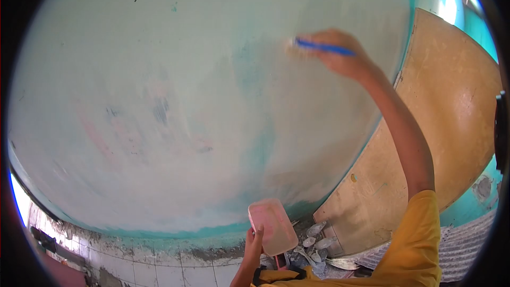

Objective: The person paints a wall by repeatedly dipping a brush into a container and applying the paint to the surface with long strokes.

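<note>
My right hand (337,50) is raised to the wall and closed round a paintbrush with a blue handle (326,48). The brush's pale bristles (294,48) are at the wall surface, a little blurred. Low in front of me, my left hand (254,242) grips the near left edge of a pink plastic tub (273,227), thumb over the rim. Traces of a pale coating show inside the tub. The wall (202,101) carries whitish paint, with turquoise, pink and grey patches showing through.
A large tan board (441,111) leans at the right, beside the painted wall. Plastic bottles and litter (317,242) lie on the floor below it. Corrugated grey sheeting (467,252) is at the lower right. White tiles (170,273) run along the wall's foot.
</note>
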`<state>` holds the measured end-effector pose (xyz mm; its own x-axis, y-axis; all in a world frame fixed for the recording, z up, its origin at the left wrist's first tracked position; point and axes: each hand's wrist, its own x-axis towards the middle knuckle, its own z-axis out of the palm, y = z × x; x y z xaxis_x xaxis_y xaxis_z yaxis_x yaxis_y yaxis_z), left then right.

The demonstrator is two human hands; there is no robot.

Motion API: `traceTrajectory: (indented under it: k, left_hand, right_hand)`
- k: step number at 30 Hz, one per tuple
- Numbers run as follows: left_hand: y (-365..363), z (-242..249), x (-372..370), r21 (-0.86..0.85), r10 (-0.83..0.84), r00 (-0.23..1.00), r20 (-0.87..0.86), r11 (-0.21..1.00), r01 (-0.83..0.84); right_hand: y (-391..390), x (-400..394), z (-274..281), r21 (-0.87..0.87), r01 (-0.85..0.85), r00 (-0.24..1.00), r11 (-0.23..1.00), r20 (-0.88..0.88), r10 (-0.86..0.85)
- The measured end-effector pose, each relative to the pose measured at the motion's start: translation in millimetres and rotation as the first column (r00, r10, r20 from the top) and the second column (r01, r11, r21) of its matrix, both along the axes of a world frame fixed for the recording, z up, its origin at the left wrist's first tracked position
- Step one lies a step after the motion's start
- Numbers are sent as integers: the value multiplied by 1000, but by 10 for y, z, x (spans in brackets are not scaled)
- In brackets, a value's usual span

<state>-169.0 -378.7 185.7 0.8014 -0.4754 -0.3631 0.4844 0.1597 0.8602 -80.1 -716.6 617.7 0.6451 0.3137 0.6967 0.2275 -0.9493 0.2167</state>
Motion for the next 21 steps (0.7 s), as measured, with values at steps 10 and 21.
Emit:
traceTrajectory:
  k: [10,21]
  left_hand:
    - [136,-150,73,14,-18,1000,-12,1000,18]
    - [272,-193,155,-2,-66,998,-1,998,66]
  right_hand:
    - [305,-81,-755,-159,63,990,985,135,-41]
    - [183,125,54,-76,-24,950,997,308,46]
